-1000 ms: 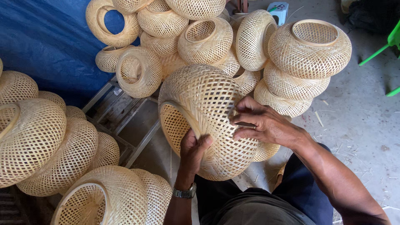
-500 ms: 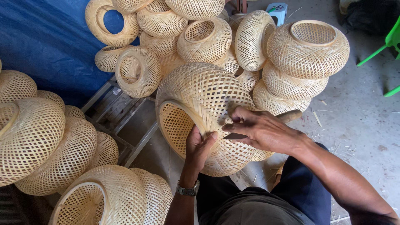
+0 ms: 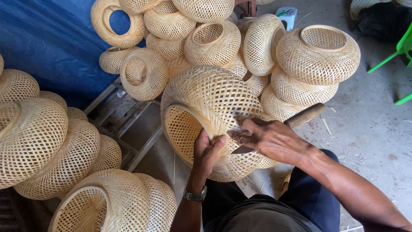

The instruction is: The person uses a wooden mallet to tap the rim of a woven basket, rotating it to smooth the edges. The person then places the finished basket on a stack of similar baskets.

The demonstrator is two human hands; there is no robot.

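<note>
woven bamboo fills your view: on the left a heap of finished lattice shades [image 3: 38, 141] rests against a blue tarp [image 3: 51, 38], with a grey metal frame [image 3: 124, 124] lying on the floor beside them. moving in, your left hand [image 3: 207, 150] is closed over the rim of the bamboo shade [image 3: 210, 111] you are working on, thumb on the outside and fingers hidden inside the opening, a wristwatch [image 3: 195, 195] on that arm. the shade sits tilted in front of your knees, its mouth turned toward the left. your right hand [image 3: 270, 139] is wrapped around a knife with a wooden handle [image 3: 304, 115], the blade laid against the shade's weave just below the rim. this looks like the trimming step, paring stray strip ends off the rim; the next cut, as far as can be judged, calls for a firm hold on the rim and a blade angle kept clear of your left thumb, which sits close to the edge. further right a second pile of shades [image 3: 317, 53] stands on bare concrete floor [image 3: 369, 133] strewn with shavings, and a green chair leg [image 3: 401, 47] shows at the edge.
</note>
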